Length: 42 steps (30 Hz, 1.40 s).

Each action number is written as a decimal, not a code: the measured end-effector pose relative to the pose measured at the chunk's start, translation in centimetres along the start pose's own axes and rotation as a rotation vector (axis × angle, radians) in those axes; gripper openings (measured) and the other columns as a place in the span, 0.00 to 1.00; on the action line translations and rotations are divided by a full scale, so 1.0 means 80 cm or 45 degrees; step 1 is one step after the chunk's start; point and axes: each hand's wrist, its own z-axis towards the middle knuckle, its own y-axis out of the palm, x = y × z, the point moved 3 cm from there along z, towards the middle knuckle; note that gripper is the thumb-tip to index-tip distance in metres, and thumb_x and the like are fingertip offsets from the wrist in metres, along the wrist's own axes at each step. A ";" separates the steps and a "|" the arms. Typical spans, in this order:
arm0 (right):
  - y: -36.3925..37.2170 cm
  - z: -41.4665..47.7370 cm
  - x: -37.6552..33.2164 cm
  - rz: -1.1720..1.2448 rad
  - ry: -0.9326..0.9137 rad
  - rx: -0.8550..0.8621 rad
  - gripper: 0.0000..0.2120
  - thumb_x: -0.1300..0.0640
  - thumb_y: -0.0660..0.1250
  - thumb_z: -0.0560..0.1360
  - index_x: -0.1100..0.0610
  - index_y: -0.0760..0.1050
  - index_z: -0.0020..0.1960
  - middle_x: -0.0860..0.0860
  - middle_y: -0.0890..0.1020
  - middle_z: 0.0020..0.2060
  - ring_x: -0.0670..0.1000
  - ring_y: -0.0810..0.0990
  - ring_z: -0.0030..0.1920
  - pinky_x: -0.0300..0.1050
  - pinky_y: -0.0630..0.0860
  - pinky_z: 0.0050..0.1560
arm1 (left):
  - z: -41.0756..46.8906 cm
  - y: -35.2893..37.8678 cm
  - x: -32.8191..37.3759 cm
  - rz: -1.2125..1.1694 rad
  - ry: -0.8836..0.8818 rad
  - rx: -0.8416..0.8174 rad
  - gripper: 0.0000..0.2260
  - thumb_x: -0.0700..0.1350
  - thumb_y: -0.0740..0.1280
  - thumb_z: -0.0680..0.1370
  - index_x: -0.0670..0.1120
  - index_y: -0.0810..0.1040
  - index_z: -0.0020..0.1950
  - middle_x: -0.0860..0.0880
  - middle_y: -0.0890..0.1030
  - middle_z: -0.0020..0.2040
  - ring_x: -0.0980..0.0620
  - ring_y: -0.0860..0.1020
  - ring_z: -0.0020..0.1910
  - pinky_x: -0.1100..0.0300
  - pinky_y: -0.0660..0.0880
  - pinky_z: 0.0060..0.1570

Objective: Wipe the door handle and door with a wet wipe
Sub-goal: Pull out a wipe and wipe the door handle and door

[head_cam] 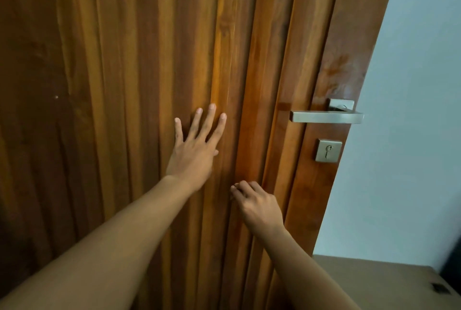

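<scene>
The brown wooden door (124, 60) with vertical grooves fills most of the view. Its brushed metal lever handle (326, 117) sits at the right edge, with a square keyhole plate (328, 150) just below it. My left hand (195, 150) lies flat on the door panel with fingers spread, left of the handle. My right hand (257, 206) is lower and to the right, its fingers curled tight against a groove in the door. No wet wipe shows in either hand; anything under the right fingers is hidden.
A pale blue-grey wall (411, 135) stands to the right of the door's edge. A brown cardboard box (374, 284) sits low at the bottom right, beside the door.
</scene>
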 end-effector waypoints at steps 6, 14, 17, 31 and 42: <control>0.032 -0.038 -0.014 0.039 -0.054 -0.071 0.21 0.61 0.77 0.66 0.61 0.79 0.58 0.54 0.80 0.52 0.53 0.80 0.47 0.43 0.80 0.31 | -0.001 0.006 0.000 0.028 0.024 0.006 0.36 0.46 0.56 0.84 0.51 0.29 0.78 0.46 0.27 0.78 0.41 0.31 0.77 0.32 0.41 0.74; 0.027 -0.039 -0.006 -0.019 -0.227 -0.171 0.18 0.57 0.77 0.66 0.59 0.81 0.54 0.54 0.80 0.50 0.51 0.80 0.44 0.42 0.78 0.30 | 0.001 0.005 0.000 0.049 0.023 0.001 0.36 0.45 0.56 0.84 0.51 0.29 0.78 0.45 0.27 0.78 0.41 0.32 0.77 0.31 0.41 0.74; 0.002 -0.014 0.009 -0.006 -0.083 -0.066 0.18 0.59 0.75 0.69 0.59 0.80 0.57 0.54 0.79 0.50 0.52 0.79 0.44 0.43 0.77 0.29 | 0.000 0.005 0.000 0.055 0.019 0.009 0.36 0.46 0.56 0.84 0.50 0.30 0.78 0.44 0.28 0.78 0.40 0.33 0.78 0.31 0.42 0.74; 0.051 -0.068 -0.022 0.169 0.108 -0.200 0.20 0.60 0.76 0.67 0.59 0.78 0.58 0.54 0.78 0.50 0.52 0.79 0.43 0.42 0.79 0.33 | -0.002 0.008 0.003 0.064 0.035 0.047 0.36 0.46 0.57 0.84 0.50 0.32 0.79 0.44 0.31 0.79 0.39 0.35 0.79 0.30 0.44 0.74; 0.094 -0.101 -0.050 0.094 -0.033 -0.569 0.19 0.58 0.71 0.73 0.58 0.75 0.63 0.58 0.75 0.63 0.58 0.79 0.56 0.52 0.82 0.47 | -0.025 0.028 0.003 0.051 0.033 -0.010 0.35 0.45 0.56 0.84 0.49 0.32 0.79 0.44 0.30 0.79 0.40 0.34 0.78 0.31 0.43 0.74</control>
